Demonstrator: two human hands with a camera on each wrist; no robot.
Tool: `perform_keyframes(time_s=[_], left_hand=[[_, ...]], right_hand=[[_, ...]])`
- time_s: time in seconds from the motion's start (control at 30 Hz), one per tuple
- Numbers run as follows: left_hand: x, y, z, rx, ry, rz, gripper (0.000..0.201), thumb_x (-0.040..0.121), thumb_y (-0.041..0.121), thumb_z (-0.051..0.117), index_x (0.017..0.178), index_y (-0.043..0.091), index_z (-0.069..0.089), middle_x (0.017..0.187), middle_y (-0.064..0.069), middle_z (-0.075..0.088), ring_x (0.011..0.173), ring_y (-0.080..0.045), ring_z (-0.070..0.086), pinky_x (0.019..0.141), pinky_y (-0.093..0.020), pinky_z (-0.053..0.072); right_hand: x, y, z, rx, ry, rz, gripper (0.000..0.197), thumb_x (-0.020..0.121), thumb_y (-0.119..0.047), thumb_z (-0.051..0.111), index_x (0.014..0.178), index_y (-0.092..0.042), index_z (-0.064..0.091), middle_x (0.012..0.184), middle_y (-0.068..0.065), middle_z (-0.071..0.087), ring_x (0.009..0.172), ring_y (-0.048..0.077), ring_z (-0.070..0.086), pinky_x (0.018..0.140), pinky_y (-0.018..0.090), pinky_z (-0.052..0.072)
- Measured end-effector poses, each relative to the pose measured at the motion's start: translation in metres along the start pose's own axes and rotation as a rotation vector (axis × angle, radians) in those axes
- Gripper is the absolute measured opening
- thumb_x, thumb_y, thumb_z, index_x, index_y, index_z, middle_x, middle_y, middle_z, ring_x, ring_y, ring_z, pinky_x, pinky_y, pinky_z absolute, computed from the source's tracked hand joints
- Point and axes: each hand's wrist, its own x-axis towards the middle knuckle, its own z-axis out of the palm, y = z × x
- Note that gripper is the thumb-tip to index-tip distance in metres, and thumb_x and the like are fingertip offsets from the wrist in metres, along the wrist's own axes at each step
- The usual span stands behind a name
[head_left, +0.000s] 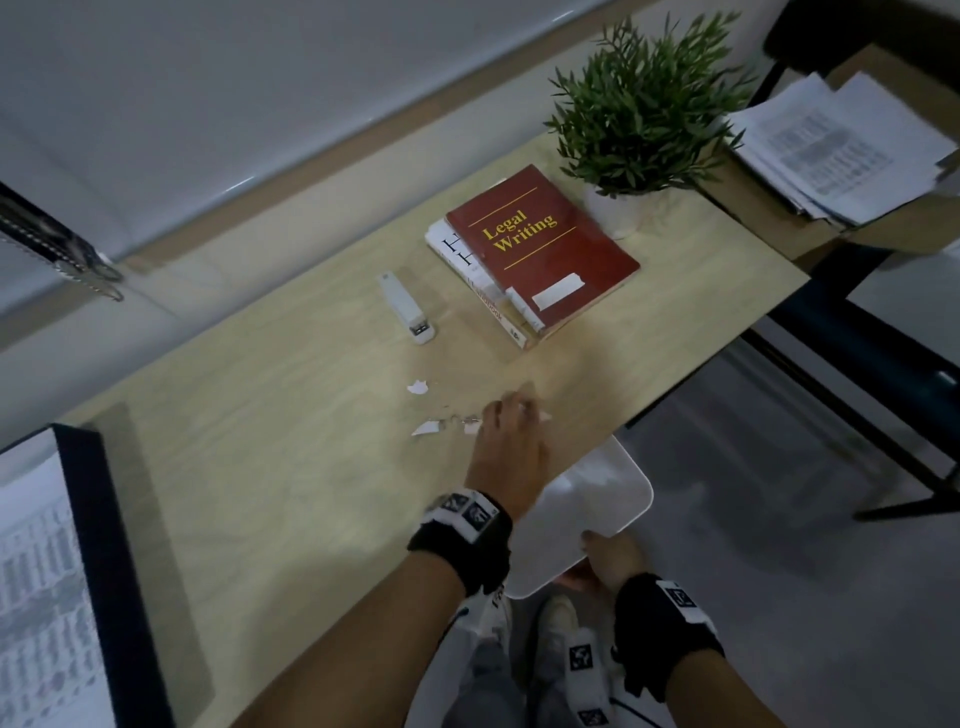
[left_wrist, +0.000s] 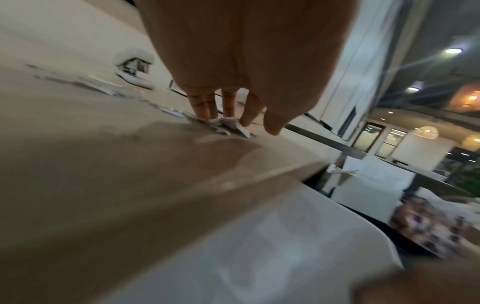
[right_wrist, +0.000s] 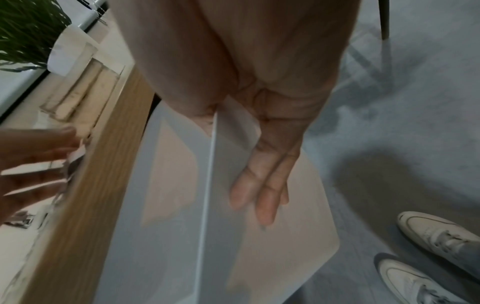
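Torn white paper scraps (head_left: 427, 427) lie on the wooden table (head_left: 260, 467) near its front edge. My left hand (head_left: 511, 413) rests over them with its fingers (left_wrist: 201, 107) straight, the tips touching a small heap of scraps (left_wrist: 226, 125). Another scrap (head_left: 417, 387) lies apart, farther back. Just below the table edge my right hand (head_left: 605, 558) grips the rim of a white bin (head_left: 597, 499). In the right wrist view the fingers (right_wrist: 259, 185) lie flat on the bin's outer wall (right_wrist: 285, 246), while the thumb is hidden behind the rim.
A white stapler (head_left: 405, 306) lies behind the scraps. Beyond it sit stacked books (head_left: 540, 249) and a potted plant (head_left: 639, 104). Loose printed sheets (head_left: 841, 150) sit at the far right, a black-framed board (head_left: 93, 571) at the left. My shoes (right_wrist: 428, 236) stand on grey floor.
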Motion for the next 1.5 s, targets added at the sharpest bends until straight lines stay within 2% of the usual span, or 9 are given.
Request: perform_keyframes(time_s=[0.23,0.4,0.5,0.73,1.1,1.17,1.27,1.4,1.5], left_hand=[[-0.052,0.012,0.018,-0.138,-0.026,0.325,0.049,0.090,0.028,0.041,0.129,0.003,0.054,0.134,-0.013,0.053,0.119,-0.029,0.046,0.103,-0.037,0.037],[-0.035,-0.059,-0.010,-0.183,0.175,0.001,0.049,0.089,0.022,0.040,0.130,0.001,0.056,0.141,-0.023,0.046,0.131,-0.031,0.032,0.110,-0.045,0.026],[-0.022,-0.103,-0.033,-0.198,0.135,-0.312,0.065,0.096,0.027,0.046,0.148,-0.005,0.026,0.156,-0.027,0.019,0.146,-0.040,0.013,0.120,-0.049,0.016],[0.006,-0.111,-0.042,-0.127,-0.082,-0.390,0.073,0.100,0.021,0.043,0.151,-0.004,-0.003,0.161,-0.020,-0.013,0.146,-0.042,-0.018,0.120,-0.050,-0.005],[-0.019,-0.023,0.020,-0.047,-0.209,0.009,0.098,0.082,0.067,-0.016,0.149,-0.005,-0.011,0.159,-0.023,-0.014,0.147,-0.039,-0.014,0.122,-0.047,-0.005],[-0.030,-0.006,0.029,-0.087,-0.242,0.050,0.087,0.088,0.064,-0.011,0.147,0.000,-0.022,0.158,-0.023,-0.008,0.147,-0.039,-0.007,0.122,-0.047,0.002],[-0.041,0.015,0.041,-0.133,-0.268,0.081,0.084,0.097,0.055,-0.001,0.148,-0.010,0.014,0.153,-0.031,0.026,0.143,-0.043,0.024,0.114,-0.053,0.027],[-0.054,0.030,0.044,-0.166,-0.348,0.226,0.077,0.093,0.042,0.016,0.137,0.017,-0.042,0.160,-0.024,-0.005,0.144,-0.028,-0.017,0.120,-0.040,-0.010],[-0.063,0.025,0.033,-0.254,-0.285,0.198,0.071,0.099,0.037,0.024,0.150,-0.002,-0.005,0.160,-0.020,-0.007,0.143,-0.022,-0.017,0.123,-0.039,-0.003]], right_hand=[[0.002,-0.004,0.000,0.011,-0.009,-0.019,0.019,0.092,0.003,0.042,0.106,0.004,0.056,0.079,0.021,0.061,0.067,0.034,0.061,0.039,0.035,0.055],[0.002,-0.002,0.000,0.027,-0.021,-0.019,0.019,0.093,0.003,0.040,0.109,0.002,0.051,0.088,0.021,0.061,0.070,0.035,0.061,0.043,0.037,0.057],[0.005,0.001,0.001,0.029,-0.014,-0.004,0.019,0.093,0.004,0.038,0.108,0.000,0.048,0.090,0.021,0.059,0.073,0.035,0.059,0.042,0.038,0.057],[0.005,0.009,0.002,0.005,-0.016,0.008,0.019,0.093,0.003,0.039,0.109,0.003,0.049,0.086,0.018,0.061,0.073,0.035,0.062,0.041,0.036,0.057],[0.008,0.009,-0.003,0.044,-0.016,-0.018,0.027,0.091,0.004,0.036,0.113,-0.003,0.050,0.088,0.018,0.062,0.075,0.034,0.063,0.043,0.033,0.056],[0.009,0.009,-0.005,0.059,-0.012,-0.029,0.027,0.090,0.004,0.037,0.111,-0.002,0.053,0.088,0.020,0.062,0.074,0.035,0.063,0.046,0.034,0.056],[0.012,0.008,-0.006,0.056,0.038,-0.051,0.015,0.089,0.002,0.045,0.094,0.000,0.059,0.076,0.020,0.062,0.059,0.030,0.064,0.042,0.032,0.054],[0.018,0.013,-0.010,-0.018,0.068,-0.094,0.018,0.074,-0.010,0.059,0.088,-0.001,0.065,0.081,0.026,0.068,0.067,0.037,0.068,0.067,0.059,0.057],[0.016,0.015,-0.011,0.023,0.030,-0.076,0.020,0.085,-0.001,0.050,0.101,0.002,0.061,0.084,0.024,0.065,0.071,0.036,0.064,0.066,0.048,0.057]])
